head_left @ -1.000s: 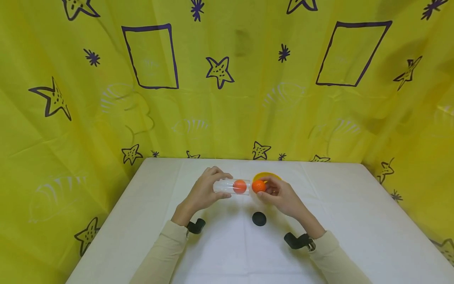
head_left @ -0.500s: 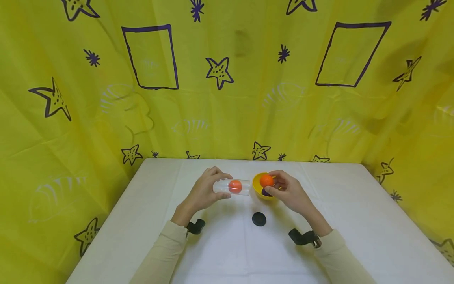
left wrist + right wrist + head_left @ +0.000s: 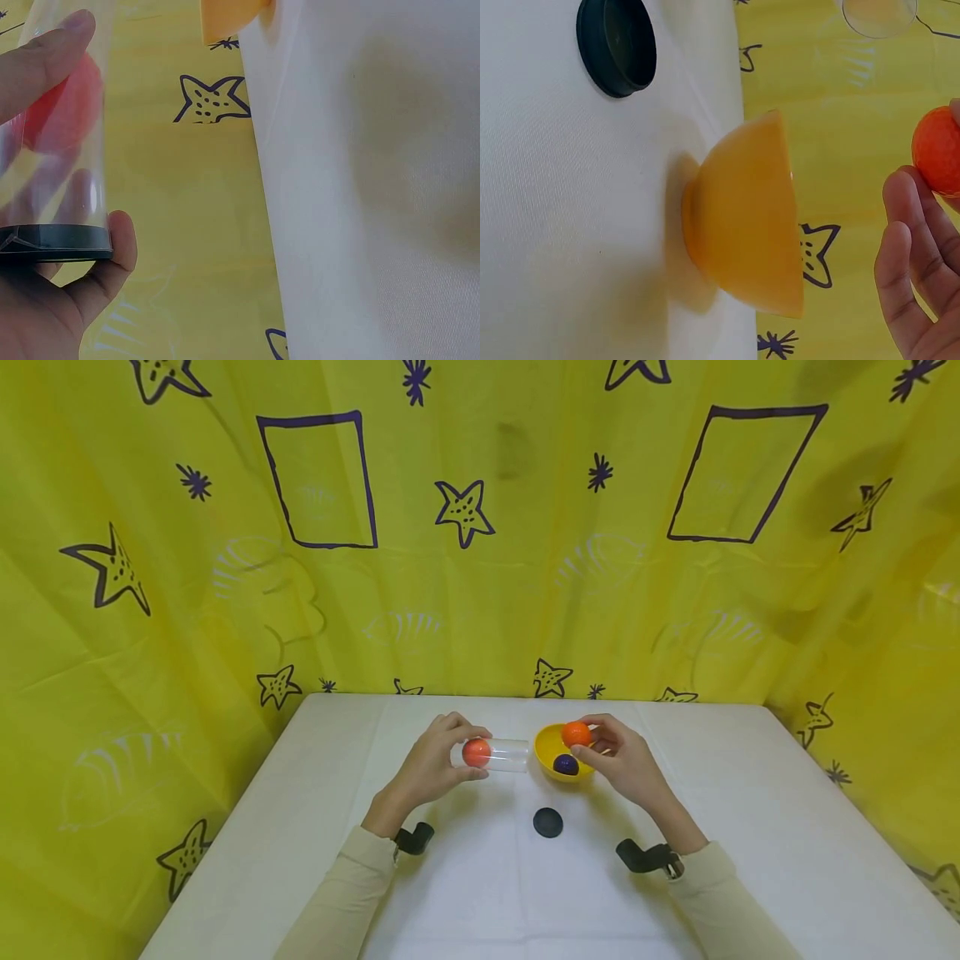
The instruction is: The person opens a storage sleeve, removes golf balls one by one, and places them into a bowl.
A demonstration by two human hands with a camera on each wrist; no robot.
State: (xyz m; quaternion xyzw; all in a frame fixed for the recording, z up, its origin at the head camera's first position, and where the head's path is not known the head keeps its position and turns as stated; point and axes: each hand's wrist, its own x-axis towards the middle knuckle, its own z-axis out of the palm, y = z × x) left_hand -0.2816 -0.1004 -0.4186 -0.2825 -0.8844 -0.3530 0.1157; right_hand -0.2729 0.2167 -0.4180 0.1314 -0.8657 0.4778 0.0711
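My left hand [image 3: 433,764] grips a clear plastic tube [image 3: 512,755] lying sideways, its mouth towards the right. A red-orange ball [image 3: 476,752] sits inside near the held end; the left wrist view shows a black base [image 3: 56,241] on that end. Above a yellow bowl [image 3: 550,745], my right hand [image 3: 624,763] pinches an orange ball [image 3: 577,734] between thumb and fingers. In the bowl lies a dark purple ball [image 3: 566,765]. The right wrist view shows the orange ball [image 3: 939,150] apart from the bowl [image 3: 742,217], only partly in frame.
A round black cap [image 3: 548,822] lies on the white tablecloth [image 3: 480,893] in front of the bowl. Yellow curtain [image 3: 480,585] with drawn stars hangs behind and along both sides of the table.
The right hand has drawn away from the tube's mouth to the right with the orange ball, over the bowl. Inside the tube, the red-orange ball has slid left towards the base. The left hand stays put.
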